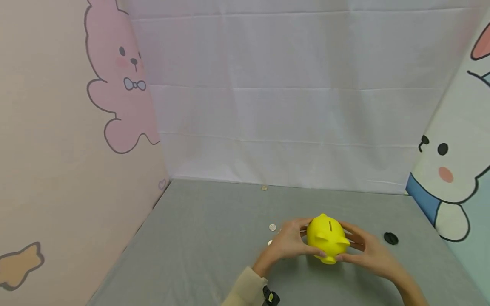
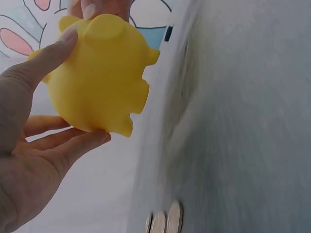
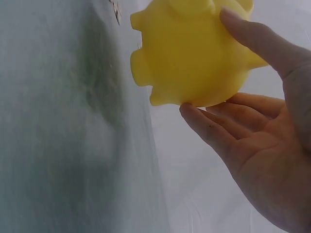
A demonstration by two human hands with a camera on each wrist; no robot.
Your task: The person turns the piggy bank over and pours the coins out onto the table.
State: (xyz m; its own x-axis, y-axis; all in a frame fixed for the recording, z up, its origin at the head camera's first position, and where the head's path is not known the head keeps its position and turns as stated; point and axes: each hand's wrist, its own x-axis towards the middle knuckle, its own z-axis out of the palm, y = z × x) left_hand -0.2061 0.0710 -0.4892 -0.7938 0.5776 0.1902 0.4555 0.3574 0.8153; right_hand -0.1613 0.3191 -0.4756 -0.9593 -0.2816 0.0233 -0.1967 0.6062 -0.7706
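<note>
A yellow piggy bank [image 1: 325,233] with a coin slot along its back is held between both hands, its snout toward me. My left hand [image 1: 289,241] grips its left side, thumb near the snout and fingers round toward the rear. From the other side my right hand [image 1: 369,253] grips it the same way. Both wrist views show the piggy bank [image 2: 99,73] raised off the table, its short legs hanging free. In the right wrist view, the right fingertips [image 3: 192,114] touch its rear end and the thumb lies beside the snout.
On the grey cloth table [image 1: 199,238], a coin [image 1: 272,227] and others lie left of the piggy bank, partly behind the left hand. Another coin [image 1: 264,188] sits at the back edge. A round black cap [image 1: 391,238] lies to the right. A white curtain [image 1: 283,97] hangs behind.
</note>
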